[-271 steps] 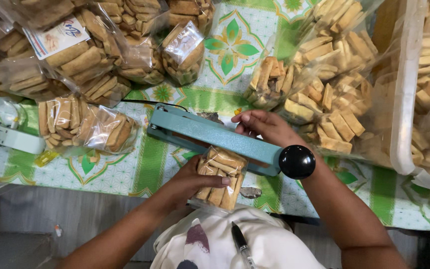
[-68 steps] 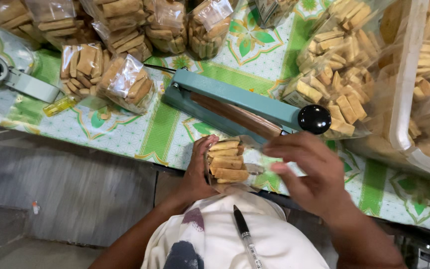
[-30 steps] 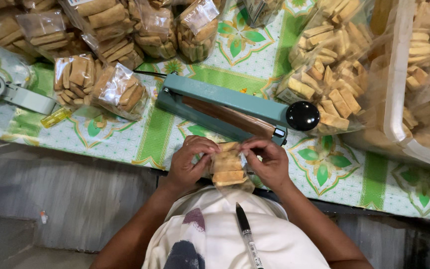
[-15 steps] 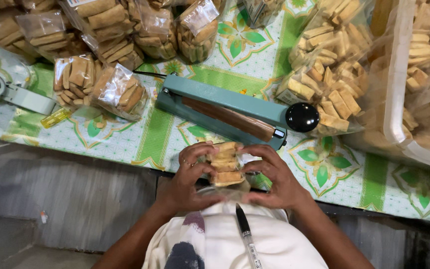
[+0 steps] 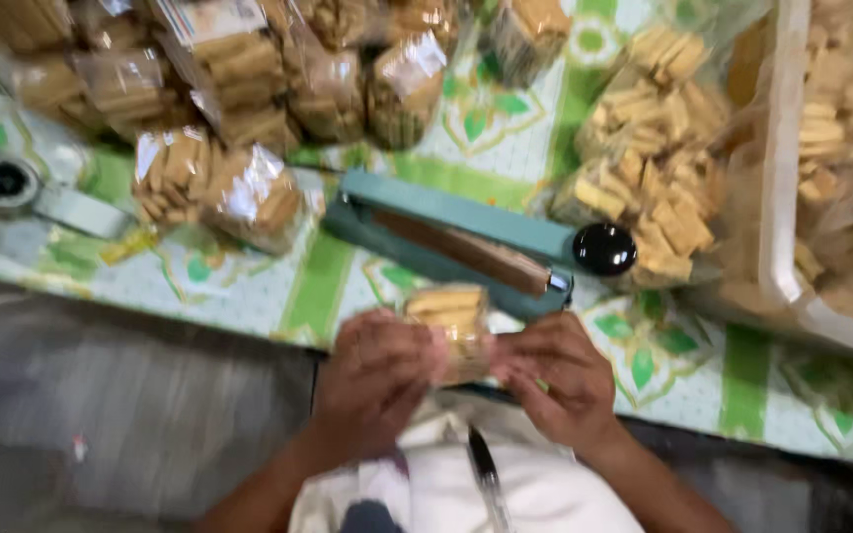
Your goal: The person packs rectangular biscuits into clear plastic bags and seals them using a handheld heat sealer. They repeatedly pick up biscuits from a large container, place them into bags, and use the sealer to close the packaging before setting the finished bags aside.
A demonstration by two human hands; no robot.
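Head view, left hand: the left hand (image 5: 372,380) was curled around the left side of a small clear bag of biscuits (image 5: 451,331), fingers closed on it.
Head view, right hand: the right hand (image 5: 555,380) gripped the bag's right side, fingers bent in and pinching the plastic.
Bag of biscuits: it was held between both hands just above the table's near edge, in front of the person's chest and just short of the sealer.
Sealer: the teal heat sealer (image 5: 456,242) lay on the green-patterned tablecloth (image 5: 328,281) with its arm up and its black knob (image 5: 604,249) at the right end.
Packed bags: a heap of filled bags (image 5: 249,89) lay at the far left of the table, two of them (image 5: 214,188) nearer the sealer.
Loose biscuits: a large clear sack of biscuits (image 5: 654,168) sat right of the sealer, beside a white tub (image 5: 792,227) with more biscuits.
Tape holder: a grey tape holder (image 5: 12,183) sat at the left edge.
Change from half a second before: the hands and bag sat in nearly the same place and the grip was unchanged; the camera had tipped, so the picture was blurred and the table filled more of the top.
Change from nine seconds before: then the right hand pressed the sealer arm down on the bag; here the arm was raised and the bag was clear of it.
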